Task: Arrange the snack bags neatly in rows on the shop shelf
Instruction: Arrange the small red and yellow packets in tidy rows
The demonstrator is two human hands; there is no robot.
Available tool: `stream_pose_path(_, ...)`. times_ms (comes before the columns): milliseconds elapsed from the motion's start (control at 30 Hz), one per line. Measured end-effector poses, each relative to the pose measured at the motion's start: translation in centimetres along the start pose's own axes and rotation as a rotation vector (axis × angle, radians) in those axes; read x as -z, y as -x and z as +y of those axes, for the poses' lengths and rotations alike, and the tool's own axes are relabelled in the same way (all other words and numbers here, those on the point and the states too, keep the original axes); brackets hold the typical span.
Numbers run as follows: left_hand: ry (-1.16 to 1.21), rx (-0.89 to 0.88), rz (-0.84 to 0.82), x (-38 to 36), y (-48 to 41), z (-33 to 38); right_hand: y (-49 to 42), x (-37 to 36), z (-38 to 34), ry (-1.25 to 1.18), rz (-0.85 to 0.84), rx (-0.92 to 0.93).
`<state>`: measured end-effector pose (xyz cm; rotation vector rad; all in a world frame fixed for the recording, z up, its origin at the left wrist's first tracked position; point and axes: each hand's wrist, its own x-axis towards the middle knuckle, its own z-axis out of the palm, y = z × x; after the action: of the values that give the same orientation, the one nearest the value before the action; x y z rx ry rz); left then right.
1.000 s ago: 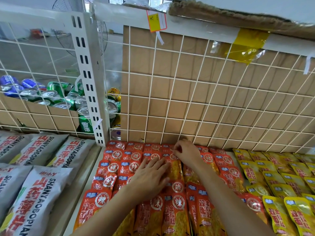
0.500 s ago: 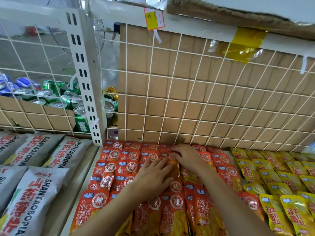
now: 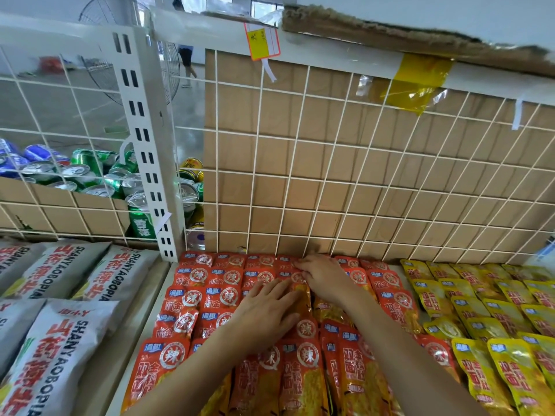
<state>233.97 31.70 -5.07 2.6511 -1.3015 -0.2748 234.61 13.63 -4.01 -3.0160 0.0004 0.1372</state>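
Pressing flat-fingered, the left hand point(image 3: 265, 315) still pins the red snack bags point(image 3: 222, 295). The right hand point(image 3: 326, 279) now pinches one bag's far edge, probably squaring that row.

Flat left hand point(image 3: 267, 313), curled right hand point(image 3: 326, 279)

Landmark: white slotted upright point(image 3: 144, 145).
- Left of upright, grey bags point(image 3: 60, 340): you read "SHANYAOBOPIAN" in black capitals beside large red characters 山药薄片.
- Just behind upright, green can point(image 3: 142, 225): white characters 雪碧.
- Right of upright, red snack bags point(image 3: 162, 364): 辣 in white ring, big 双金 below. Blue corner tag, print too small for you to read.
- Farther right, yellow snack bags point(image 3: 480, 373): same blue tag, red characters, 双 legible.
- Above and right of upright, yellow price tag point(image 3: 261, 40) on top rail: handwritten mark, not legible.
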Motion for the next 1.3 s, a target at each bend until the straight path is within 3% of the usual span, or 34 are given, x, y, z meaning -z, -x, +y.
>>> stream_pose_path(200, 0.009, -0.008, 0.008, -0.1, 0.0, -0.2, 0.3, -0.1, 0.1, -0.085, 0.013, -0.008)
stream_pose_path(367, 0.040, -0.018, 0.010, -0.1, -0.1, -0.3, 2.0, 0.8, 0.0, -0.350, 0.251, -0.146)
stream_pose_path(500, 0.153, -0.032, 0.110, 0.5, 0.4, -0.5, 4.5, 2.3, -0.5, -0.401, 0.317, -0.233)
stream_pose_path(767, 0.207, 0.009, 0.299, 1.2, 3.3, -1.2, 10.0, 1.3, -3.3, -0.235, 0.194, -0.188)
stream_pose_path(933, 0.170, 0.054, 0.244, -0.3, 5.4, -1.0, 10.3, 0.3, -4.0, -0.111, 0.151, -0.200)
stream_pose_path(1300, 0.028, 0.059, 0.204, -1.7, 7.0, -0.3, 9.3, -0.6, -3.6, -0.257, 0.192, -0.286)
